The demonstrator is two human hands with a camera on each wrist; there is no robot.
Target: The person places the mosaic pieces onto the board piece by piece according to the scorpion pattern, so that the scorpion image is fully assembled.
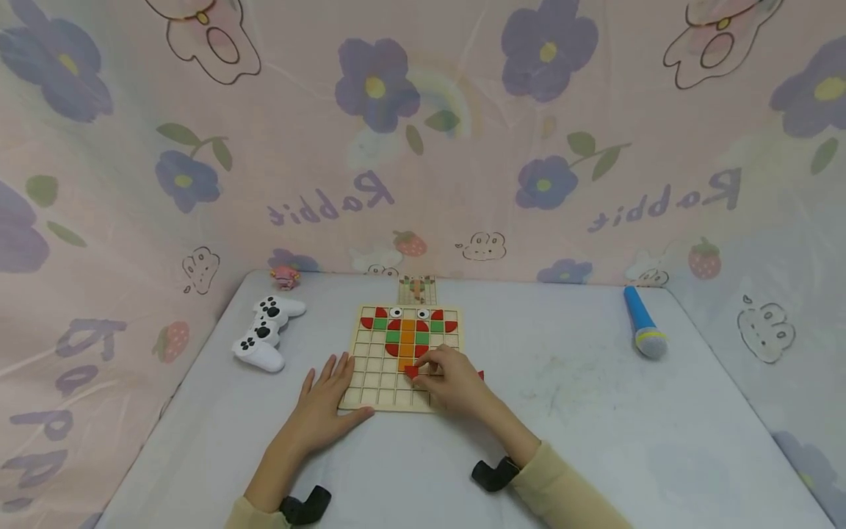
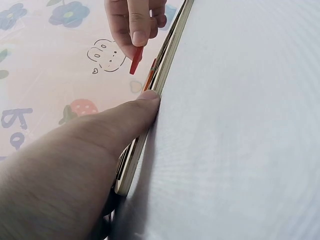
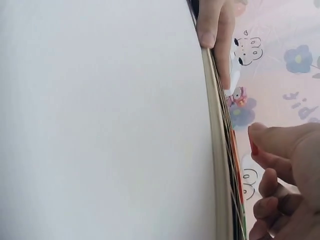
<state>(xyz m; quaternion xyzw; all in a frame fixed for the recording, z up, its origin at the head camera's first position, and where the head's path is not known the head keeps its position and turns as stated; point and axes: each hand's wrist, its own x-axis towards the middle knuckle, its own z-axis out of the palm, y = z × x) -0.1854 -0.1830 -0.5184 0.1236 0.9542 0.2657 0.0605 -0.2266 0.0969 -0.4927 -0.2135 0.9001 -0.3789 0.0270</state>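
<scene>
A wooden grid board [image 1: 377, 380] lies on the table, its upper part set with red, green and orange tiles and two round eye pieces. My left hand [image 1: 325, 404] rests at its left side with fingers spread. The left thumb [image 2: 147, 97] touches the near edge. Between thumb and index finger, my right hand [image 1: 452, 378] pinches a small red tile [image 1: 411, 372], just below the orange column. In both wrist views the red tile [image 2: 136, 61] is held above the board. Another red piece [image 1: 481, 375] peeks out beyond the right hand, mostly hidden.
Behind the board stands a small pattern card [image 1: 417, 290]. A white game controller [image 1: 267, 334] and a pink figurine [image 1: 285, 277] are on the left. A blue toy microphone [image 1: 644, 323] lies at the right. A printed curtain [image 1: 463, 162] hangs around the table.
</scene>
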